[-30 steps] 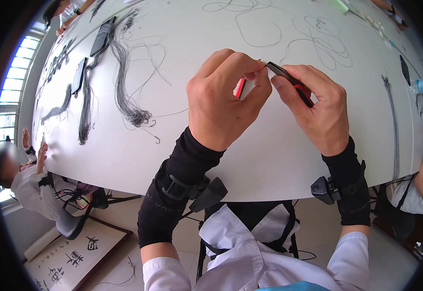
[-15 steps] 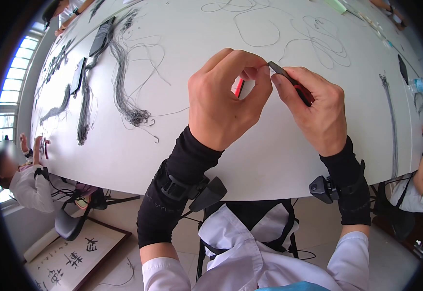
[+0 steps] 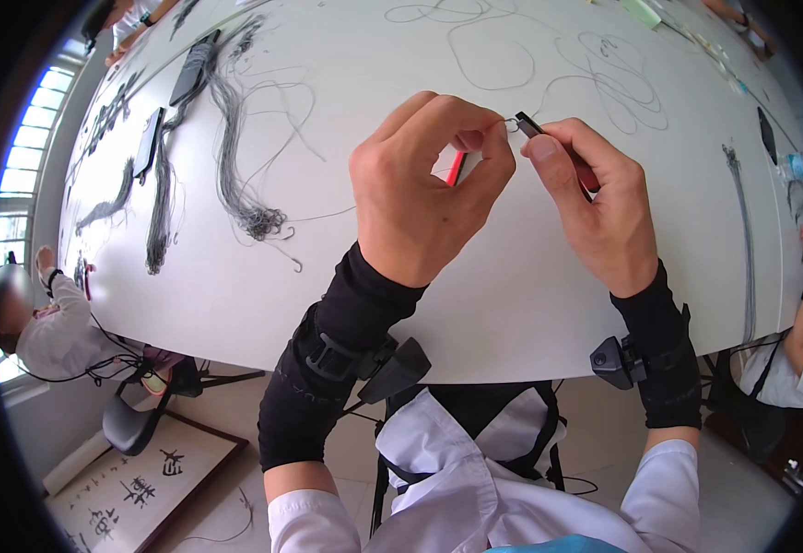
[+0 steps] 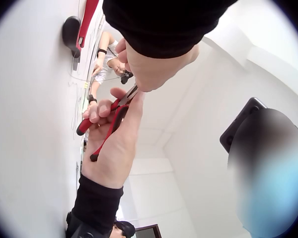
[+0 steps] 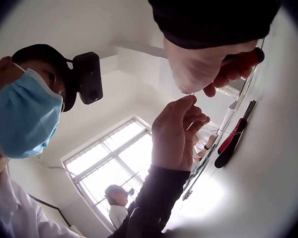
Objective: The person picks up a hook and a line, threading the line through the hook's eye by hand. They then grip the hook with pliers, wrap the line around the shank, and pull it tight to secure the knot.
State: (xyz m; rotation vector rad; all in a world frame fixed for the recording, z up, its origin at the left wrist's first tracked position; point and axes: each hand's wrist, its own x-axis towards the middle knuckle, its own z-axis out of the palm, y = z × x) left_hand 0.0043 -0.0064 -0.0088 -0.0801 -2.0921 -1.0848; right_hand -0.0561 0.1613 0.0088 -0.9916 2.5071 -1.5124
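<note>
In the head view my right hand (image 3: 604, 189) grips pliers (image 3: 527, 123) by their handles, which show red and black in the left wrist view. My left hand (image 3: 427, 180) pinches a small dark curved wire (image 3: 512, 121) between thumb and index finger. That wire shows in the short gap between the left fingertips and the pliers' nose. Both hands are held above the white table (image 3: 521, 304). Behind the left hand, a second red-and-black-handled tool (image 5: 233, 141) lies on the table, mostly hidden in the head view. A thin line runs leftward from behind the left hand.
Bundles of dark line (image 3: 229, 152) with a hook (image 3: 298, 266) at the end lie left. Loose loops of line (image 3: 604, 78) spread at the back. Another bundle (image 3: 745, 230) lies right, near a plastic bottle (image 3: 797, 166). Other people sit around the table.
The pliers' nose has shifted slightly right, away from the left fingertips, and the curved wire now shows between them. The left hand has barely moved. A person at far left has moved their arms.
</note>
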